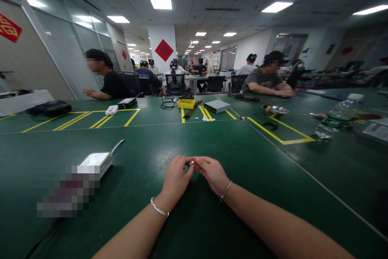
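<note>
My left hand (178, 175) and my right hand (212, 171) meet above the green table (136, 194), fingertips almost touching. Pinched in the left fingers is a small dark and silvery piece (190, 163), too small to name. An orange-red bit (194, 160) shows between the two hands, at the tips of my right thumb and forefinger. Whether the two are one object I cannot tell. Each wrist wears a thin bracelet.
On the left lies a device with a lit white screen (94, 159) and a cable. Further back are a yellow tray (186, 103), a grey box (217, 106), a metal bowl (275, 109) and a clear bottle (338, 117). Other people sit beyond.
</note>
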{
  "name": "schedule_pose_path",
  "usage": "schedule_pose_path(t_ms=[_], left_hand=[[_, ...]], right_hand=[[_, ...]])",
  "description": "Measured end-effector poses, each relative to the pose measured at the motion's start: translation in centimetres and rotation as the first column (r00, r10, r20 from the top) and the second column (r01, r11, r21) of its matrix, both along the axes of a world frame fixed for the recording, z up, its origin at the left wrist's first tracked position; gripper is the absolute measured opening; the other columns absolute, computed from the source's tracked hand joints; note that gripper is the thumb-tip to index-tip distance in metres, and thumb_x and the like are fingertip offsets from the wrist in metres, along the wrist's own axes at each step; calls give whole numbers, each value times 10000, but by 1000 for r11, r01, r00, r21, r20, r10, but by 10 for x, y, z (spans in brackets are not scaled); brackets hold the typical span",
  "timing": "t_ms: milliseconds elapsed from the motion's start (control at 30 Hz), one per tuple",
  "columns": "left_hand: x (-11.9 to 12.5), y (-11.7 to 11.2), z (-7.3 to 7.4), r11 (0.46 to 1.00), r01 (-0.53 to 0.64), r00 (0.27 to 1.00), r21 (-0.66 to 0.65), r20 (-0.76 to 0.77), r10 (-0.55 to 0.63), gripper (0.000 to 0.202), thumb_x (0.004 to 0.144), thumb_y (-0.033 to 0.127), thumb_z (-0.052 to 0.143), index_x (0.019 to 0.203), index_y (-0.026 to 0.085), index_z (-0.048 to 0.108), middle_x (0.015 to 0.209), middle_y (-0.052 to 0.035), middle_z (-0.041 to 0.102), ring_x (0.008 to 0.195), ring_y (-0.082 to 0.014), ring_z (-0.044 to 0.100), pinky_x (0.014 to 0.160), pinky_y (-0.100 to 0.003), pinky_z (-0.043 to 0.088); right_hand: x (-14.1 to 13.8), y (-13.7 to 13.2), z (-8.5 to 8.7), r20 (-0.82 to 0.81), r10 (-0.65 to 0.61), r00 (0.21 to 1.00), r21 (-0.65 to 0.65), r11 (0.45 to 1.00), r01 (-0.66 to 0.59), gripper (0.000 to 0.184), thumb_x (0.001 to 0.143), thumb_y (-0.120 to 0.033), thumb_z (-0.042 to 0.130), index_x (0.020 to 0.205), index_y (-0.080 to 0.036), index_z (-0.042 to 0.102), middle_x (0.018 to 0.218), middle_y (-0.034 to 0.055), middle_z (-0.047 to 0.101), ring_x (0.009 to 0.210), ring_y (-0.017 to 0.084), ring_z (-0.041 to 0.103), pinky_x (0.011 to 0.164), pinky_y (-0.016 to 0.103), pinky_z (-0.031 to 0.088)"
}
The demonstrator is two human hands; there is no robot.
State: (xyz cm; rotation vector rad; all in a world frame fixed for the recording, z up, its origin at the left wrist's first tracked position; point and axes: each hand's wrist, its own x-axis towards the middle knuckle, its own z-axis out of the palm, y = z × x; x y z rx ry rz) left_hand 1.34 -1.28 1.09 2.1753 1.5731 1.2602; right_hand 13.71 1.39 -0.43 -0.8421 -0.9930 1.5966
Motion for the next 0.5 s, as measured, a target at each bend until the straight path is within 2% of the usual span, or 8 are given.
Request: schedule_pose_path(t_ms=[100,300,433,500], left_hand=[[-2,1,-1,999,-30,999,11,-16,30,129,736,210,470,825,192,562,754,-28,540,728,-155,503,662,-275,408],[-3,0,1,998,-45,998,37,-30,46,115,729,207,476,808,185,557,740,-30,542,730,-160,509,676,-285,408],[-1,0,0,1000,-2,996,29,-85,5,131,729,218,486,838,201,556,799,-33,560,788,-174,512,710,-303,404],[-2,1,-2,1000,27,994,9,-106,-26,225,706,245,526,927,209,535,885,-40,563,861,-191,501,766,-330,391]], right_hand=[[0,-2,1,8,17,1000,-21,1000,-17,326,605,-399,616,750,-108,640,675,53,588,633,107,512,679,296,406],[1,-6,4,89,45,995,-26,999,-43,310,603,-381,620,759,-113,634,716,57,593,667,115,523,683,297,409],[-1,-4,5,201,26,979,22,999,-31,247,560,-311,654,732,-147,588,711,32,601,634,110,527,624,275,408],[6,7,8,290,-20,957,92,996,-7,213,558,-282,648,708,-159,560,680,20,597,623,115,530,606,270,405]])
